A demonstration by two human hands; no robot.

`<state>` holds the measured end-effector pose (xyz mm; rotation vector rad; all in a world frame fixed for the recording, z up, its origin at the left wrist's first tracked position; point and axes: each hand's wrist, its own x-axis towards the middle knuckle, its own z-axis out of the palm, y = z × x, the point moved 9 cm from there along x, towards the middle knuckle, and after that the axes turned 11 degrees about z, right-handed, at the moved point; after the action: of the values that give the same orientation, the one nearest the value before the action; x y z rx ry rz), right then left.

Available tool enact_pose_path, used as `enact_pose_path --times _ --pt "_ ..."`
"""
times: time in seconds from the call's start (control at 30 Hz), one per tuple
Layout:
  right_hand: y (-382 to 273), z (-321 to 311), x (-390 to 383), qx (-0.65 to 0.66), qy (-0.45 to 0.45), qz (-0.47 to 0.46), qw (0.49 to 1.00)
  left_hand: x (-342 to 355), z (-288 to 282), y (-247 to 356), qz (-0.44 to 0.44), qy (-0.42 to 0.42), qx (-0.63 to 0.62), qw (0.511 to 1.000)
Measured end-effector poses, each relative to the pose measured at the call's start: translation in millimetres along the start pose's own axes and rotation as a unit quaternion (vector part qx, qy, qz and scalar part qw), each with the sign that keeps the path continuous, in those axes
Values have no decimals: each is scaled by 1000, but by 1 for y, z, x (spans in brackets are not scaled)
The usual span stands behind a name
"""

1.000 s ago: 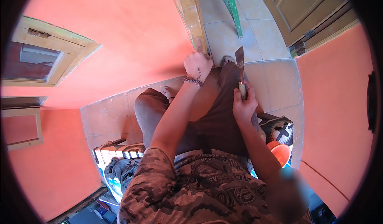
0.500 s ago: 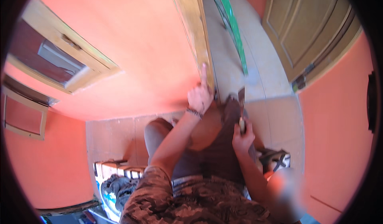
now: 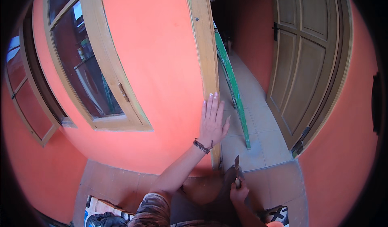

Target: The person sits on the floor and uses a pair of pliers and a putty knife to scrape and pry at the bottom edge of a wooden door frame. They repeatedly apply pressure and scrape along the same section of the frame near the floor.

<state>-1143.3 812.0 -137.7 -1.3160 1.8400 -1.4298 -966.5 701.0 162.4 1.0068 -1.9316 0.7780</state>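
My left hand [image 3: 211, 120] lies with outstretched fingers on the tan wooden door frame [image 3: 207, 61], its fingertips against the wood. A dark braided bracelet [image 3: 203, 145] circles that wrist. Low in front of my body, my right hand [image 3: 239, 192] is closed around the pale handle of a scraper [image 3: 237, 162]. The scraper's flat, dark metal blade points up and away from me, over my knee. Behind it, a green board [image 3: 235, 85] with scuffed paint leans in the doorway, apart from both hands.
An open brown panelled door [image 3: 301, 61] stands at the right. Left of the frame is an orange wall [image 3: 157, 73] with a wood-framed window [image 3: 87, 61]. Grey floor tiles [image 3: 258, 146] run through the doorway. Dark cloth [image 3: 106, 220] lies on printed sheeting at lower left.
The view has tilted up, showing more of the doorway and window. My left hand has gone from one pointing finger to a flat palm on the frame. The scraper stays in my right hand.
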Motion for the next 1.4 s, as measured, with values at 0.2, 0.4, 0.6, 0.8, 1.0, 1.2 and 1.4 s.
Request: enact_pose_path --times 0.2,0.4,0.6,0.8,1.0,1.2,1.4 --pt "-9 18 1 26 -33 -17 999 11 6 -33 27 -84 20 996" --pt "-16 39 -15 35 -138 -65 988 -148 -44 -26 -207 -153 -170 951" --pt "-103 103 -121 56 -396 -65 914 -337 -180 -10 -483 -91 -146 858" --pt "-184 177 -289 105 -697 -128 697 -449 -311 36 -636 -24 1 772" --pt "-132 207 -332 -49 -762 109 636 -561 -339 107 -579 -294 84 756" --pt "-132 213 -345 -90 -743 77 658 -573 -396 122 -605 -188 135 762" --pt "-148 247 -426 -94 -794 -128 587 -581 -371 145 -494 -378 -21 782"
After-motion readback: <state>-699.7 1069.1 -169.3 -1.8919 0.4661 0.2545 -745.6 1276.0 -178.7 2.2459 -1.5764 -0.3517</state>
